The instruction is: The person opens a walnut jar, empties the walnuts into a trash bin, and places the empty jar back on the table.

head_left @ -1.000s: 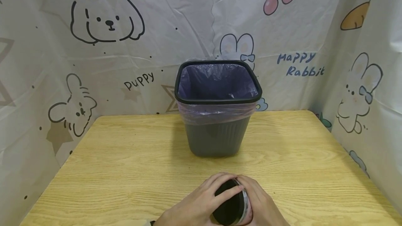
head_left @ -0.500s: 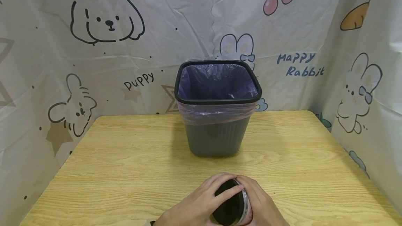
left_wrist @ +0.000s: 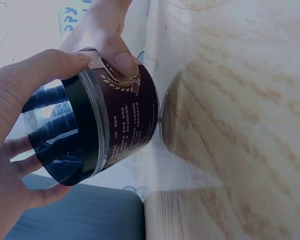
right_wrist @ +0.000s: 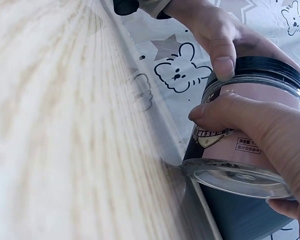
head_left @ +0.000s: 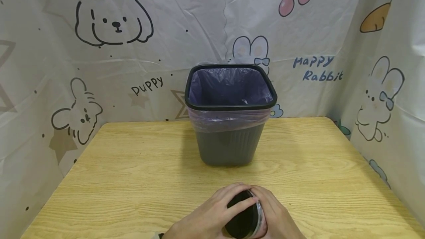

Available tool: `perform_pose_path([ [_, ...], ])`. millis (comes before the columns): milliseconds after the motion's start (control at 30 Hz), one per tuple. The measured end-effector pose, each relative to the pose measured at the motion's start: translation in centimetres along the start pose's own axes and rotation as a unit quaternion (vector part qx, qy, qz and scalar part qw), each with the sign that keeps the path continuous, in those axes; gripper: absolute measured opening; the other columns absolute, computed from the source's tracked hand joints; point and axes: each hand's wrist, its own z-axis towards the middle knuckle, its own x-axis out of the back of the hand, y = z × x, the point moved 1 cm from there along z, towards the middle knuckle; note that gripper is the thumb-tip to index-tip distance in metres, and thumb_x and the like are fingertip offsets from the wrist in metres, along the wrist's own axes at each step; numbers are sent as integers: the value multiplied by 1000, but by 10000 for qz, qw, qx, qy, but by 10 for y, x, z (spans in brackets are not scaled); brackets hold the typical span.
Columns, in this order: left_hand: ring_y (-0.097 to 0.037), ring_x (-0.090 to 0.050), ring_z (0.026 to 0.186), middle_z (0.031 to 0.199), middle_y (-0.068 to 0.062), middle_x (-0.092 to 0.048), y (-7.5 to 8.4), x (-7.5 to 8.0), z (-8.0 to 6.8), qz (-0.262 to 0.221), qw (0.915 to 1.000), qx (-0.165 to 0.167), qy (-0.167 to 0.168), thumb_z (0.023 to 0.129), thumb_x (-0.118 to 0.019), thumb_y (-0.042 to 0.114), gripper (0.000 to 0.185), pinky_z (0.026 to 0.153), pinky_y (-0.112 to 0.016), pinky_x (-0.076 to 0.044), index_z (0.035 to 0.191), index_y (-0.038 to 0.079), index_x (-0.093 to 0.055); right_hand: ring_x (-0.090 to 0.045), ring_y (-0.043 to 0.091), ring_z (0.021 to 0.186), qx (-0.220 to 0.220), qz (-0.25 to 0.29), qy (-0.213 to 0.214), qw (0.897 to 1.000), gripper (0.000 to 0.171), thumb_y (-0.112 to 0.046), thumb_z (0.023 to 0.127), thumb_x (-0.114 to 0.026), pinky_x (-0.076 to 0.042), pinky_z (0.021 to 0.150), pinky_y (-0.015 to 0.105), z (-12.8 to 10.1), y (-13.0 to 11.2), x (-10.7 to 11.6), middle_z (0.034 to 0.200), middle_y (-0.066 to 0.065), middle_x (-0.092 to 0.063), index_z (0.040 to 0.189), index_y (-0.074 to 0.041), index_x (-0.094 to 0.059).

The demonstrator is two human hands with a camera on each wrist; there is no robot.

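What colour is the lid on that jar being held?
The lid is black, which shows best in the head view.

Bin point(head_left: 229, 143) stands beyond jar point(head_left: 242, 222), room either side.

Only a trace of movement shows: one fingertip point(head_left: 254, 200) of the left hand point(head_left: 208, 214), lying across the black lid point(head_left: 244, 221) of the jar point(left_wrist: 130, 120), sits slightly lower in the head view than a moment earlier. The head view itself shifts by a hair.
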Motion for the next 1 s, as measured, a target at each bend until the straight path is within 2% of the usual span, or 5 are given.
perform_pose_path([
  [200, -18, -28, 139, 152, -7, -26, -1, -1, 0, -224, 9996, 154, -99, 72, -80, 53, 104, 109, -37, -34, 153, 18, -25, -55, 24, 113, 31, -19, 18, 10000, 107, -66, 62, -79, -38, 101, 17, 0, 0, 0, 129, 12, -54, 138, 2, -46],
  [333, -18, -28, 138, 153, -6, -25, -2, -1, -1, -312, 9991, 229, -154, 76, -77, 52, 100, 109, -36, -34, 154, 19, -24, -54, 23, 114, -60, 64, -43, 10000, 109, -64, 60, -82, -32, 103, 14, 0, -1, 1, 131, 11, -53, 139, 1, -45],
  [633, -18, -31, 136, 153, -5, -25, -1, -1, -3, -235, 9978, 534, -328, 79, -71, 58, 99, 106, -35, -38, 155, 22, -19, -54, 23, 115, -66, 87, -26, 9999, 108, -64, 61, -82, -37, 101, 17, 1, -2, 1, 132, 10, -52, 140, -1, -44],
  [800, -17, -31, 137, 153, -5, -24, -1, -1, -3, -272, 9976, 538, -326, 78, -71, 58, 100, 106, -35, -37, 155, 22, -18, -54, 23, 115, -144, 87, -79, 9998, 108, -64, 60, -82, -46, 95, 25, 1, -3, 1, 133, 9, -51, 141, -3, -43],
  [1000, -17, -31, 137, 152, -4, -25, -1, -1, -3, -297, 9976, 531, -317, 78, -71, 58, 100, 107, -35, -37, 155, 21, -18, -54, 23, 115, -115, 69, -52, 9999, 108, -63, 60, -82, -41, 99, 20, 1, -3, 2, 132, 10, -52, 140, -2, -44],
])
